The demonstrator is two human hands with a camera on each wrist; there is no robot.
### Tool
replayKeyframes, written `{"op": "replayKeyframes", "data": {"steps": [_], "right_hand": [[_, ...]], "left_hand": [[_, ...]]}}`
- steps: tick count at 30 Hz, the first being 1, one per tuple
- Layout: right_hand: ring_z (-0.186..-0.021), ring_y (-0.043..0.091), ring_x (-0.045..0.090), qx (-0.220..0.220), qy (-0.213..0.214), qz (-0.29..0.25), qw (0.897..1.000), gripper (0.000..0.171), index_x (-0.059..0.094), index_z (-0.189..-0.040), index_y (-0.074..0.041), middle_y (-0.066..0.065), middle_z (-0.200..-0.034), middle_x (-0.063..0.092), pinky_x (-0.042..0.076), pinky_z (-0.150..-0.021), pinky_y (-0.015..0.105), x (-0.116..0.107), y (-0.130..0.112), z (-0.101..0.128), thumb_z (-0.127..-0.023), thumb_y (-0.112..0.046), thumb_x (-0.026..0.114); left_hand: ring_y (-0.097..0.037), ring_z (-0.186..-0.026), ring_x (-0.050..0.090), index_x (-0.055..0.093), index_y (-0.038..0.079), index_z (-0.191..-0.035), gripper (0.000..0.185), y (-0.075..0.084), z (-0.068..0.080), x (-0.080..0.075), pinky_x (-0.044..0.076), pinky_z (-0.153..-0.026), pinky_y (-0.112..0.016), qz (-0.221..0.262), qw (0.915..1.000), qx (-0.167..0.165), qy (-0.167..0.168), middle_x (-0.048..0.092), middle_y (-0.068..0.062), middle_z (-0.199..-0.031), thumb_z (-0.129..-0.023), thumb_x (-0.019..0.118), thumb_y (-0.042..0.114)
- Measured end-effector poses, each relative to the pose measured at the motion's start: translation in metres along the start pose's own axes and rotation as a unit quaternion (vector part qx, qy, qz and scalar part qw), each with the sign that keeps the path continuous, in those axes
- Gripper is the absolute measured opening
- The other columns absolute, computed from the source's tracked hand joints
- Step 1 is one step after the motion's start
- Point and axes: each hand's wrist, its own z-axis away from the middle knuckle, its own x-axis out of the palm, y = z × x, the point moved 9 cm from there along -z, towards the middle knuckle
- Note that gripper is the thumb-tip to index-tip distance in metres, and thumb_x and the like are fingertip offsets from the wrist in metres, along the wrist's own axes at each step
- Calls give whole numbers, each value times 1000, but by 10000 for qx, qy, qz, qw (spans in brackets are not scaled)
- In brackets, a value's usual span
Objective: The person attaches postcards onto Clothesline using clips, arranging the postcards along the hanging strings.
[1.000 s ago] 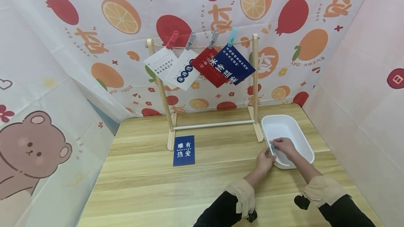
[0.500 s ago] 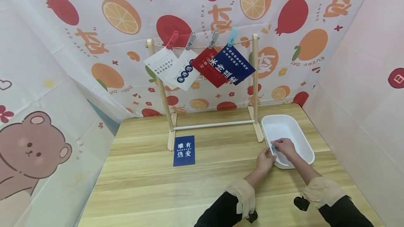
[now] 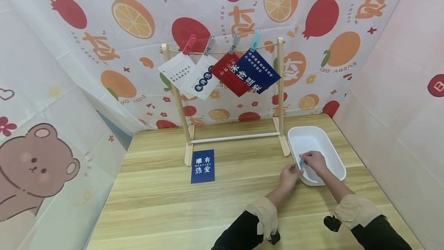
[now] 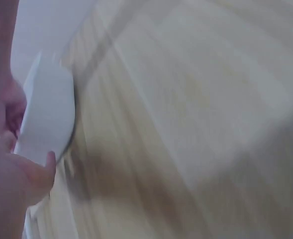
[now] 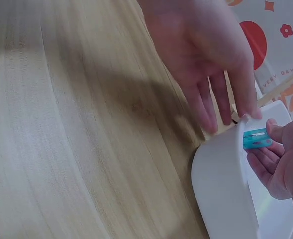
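Note:
At the table's right, a white plastic basin (image 3: 338, 165) stands on the wood. My right hand (image 3: 313, 161) pinches a turquoise clothespin (image 5: 255, 139) between thumb and fingers, over the basin's left inner side. Beside it, my left hand (image 3: 289, 176) pinches the basin's near-left rim with thumb and forefinger; its other fingers hang down outside the wall, as the right wrist view shows. Only part of each hand appears in the left wrist view, which is blurred.
A wooden rack (image 3: 281, 99) with a string stands at the back. A red, two grey and a turquoise clothespin (image 3: 255, 41) hold cards on it: two white ones, a red card (image 3: 230, 74) and a blue card (image 3: 260, 70). Another blue card (image 3: 202, 166) lies on the table.
The turquoise clothespin in my right hand shows a little more and sits slightly differently. My left hand has shifted slightly left at the rim. The basin and cards stay put.

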Motion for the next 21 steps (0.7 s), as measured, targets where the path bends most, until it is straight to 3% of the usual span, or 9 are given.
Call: {"op": "replayKeyframes", "data": {"steps": [3, 6, 9, 13, 15, 16, 17, 20, 21], "right_hand": [[-83, 32, 62, -3, -15, -1, 10000, 36, 57, -105, 15, 23, -95, 62, 52, -72, 37, 0, -1, 0, -91, -19, 57], [-85, 33, 61, -15, -49, -31, 10000, 37, 57, -105, 15, 22, -94, 62, 51, -74, 39, -1, -3, 1, -92, -19, 56], [-86, 33, 60, 18, -98, -113, 9999, 37, 56, -106, 15, 22, -95, 61, 51, -75, 40, 0, -4, 1, -92, -18, 55], [-86, 32, 60, 84, -118, -133, 9998, 36, 56, -107, 15, 22, -96, 61, 51, -76, 39, 0, -3, 0, -93, -19, 55], [-86, 31, 61, 107, -95, -157, 9998, 36, 56, -107, 15, 22, -95, 61, 51, -76, 39, -2, -2, -1, -93, -18, 55], [-86, 31, 61, 112, -89, -172, 9997, 36, 56, -107, 15, 21, -95, 61, 51, -76, 39, -2, -2, -1, -93, -18, 55], [-85, 31, 61, 114, -81, -193, 9997, 36, 56, -106, 15, 21, -94, 61, 51, -76, 39, -2, -1, -1, -93, -18, 55], [-84, 31, 61, 60, -136, -255, 9996, 37, 55, -107, 16, 21, -94, 61, 51, -76, 39, -1, -3, -1, -93, -18, 55], [-84, 30, 61, 59, -153, -258, 9995, 36, 56, -107, 16, 21, -94, 61, 51, -76, 39, 0, -3, -1, -93, -18, 55]], "left_hand": [[-22, -85, 61, 58, -2, -115, 33, 4, -11, -18, 52, -69, -31, -203, 9990, 187, -340, 64, -8, -98, -84, 65, 8], [-23, -88, 61, 56, -6, -115, 32, 15, -25, -48, 51, -74, -30, -618, 9933, 642, -738, 64, -12, -98, -86, 63, 7], [-28, -100, 57, 52, -9, -119, 35, 27, -35, -89, 48, -84, -32, -1287, 9788, 1031, -1218, 58, -18, -111, -88, 60, 6], [-35, -110, 50, 48, -10, -122, 38, 35, -45, -149, 42, -92, -40, -2234, 9512, 1129, -1803, 53, -23, -119, -87, 60, 1], [-34, -108, 51, 51, -9, -119, 38, 38, -49, -180, 42, -92, -39, -3091, 9225, 1257, -1942, 56, -21, -116, -85, 63, 3], [-32, -107, 52, 52, -7, -118, 39, 40, -51, -196, 42, -91, -39, -3621, 9022, 1325, -1933, 57, -20, -114, -84, 66, 7], [-31, -107, 52, 53, -5, -118, 42, 42, -53, -212, 42, -91, -39, -4149, 8790, 1404, -1883, 57, -18, -114, -83, 68, 12], [-29, -111, 49, 53, 3, -124, 60, 45, -55, -260, 41, -92, -40, -5688, 7955, 1471, -1483, 54, -14, -121, -77, 73, 35], [-30, -115, 46, 50, 5, -128, 68, 44, -55, -274, 39, -94, -41, -5979, 7782, 1338, -1380, 51, -14, -126, -75, 74, 41]]}}
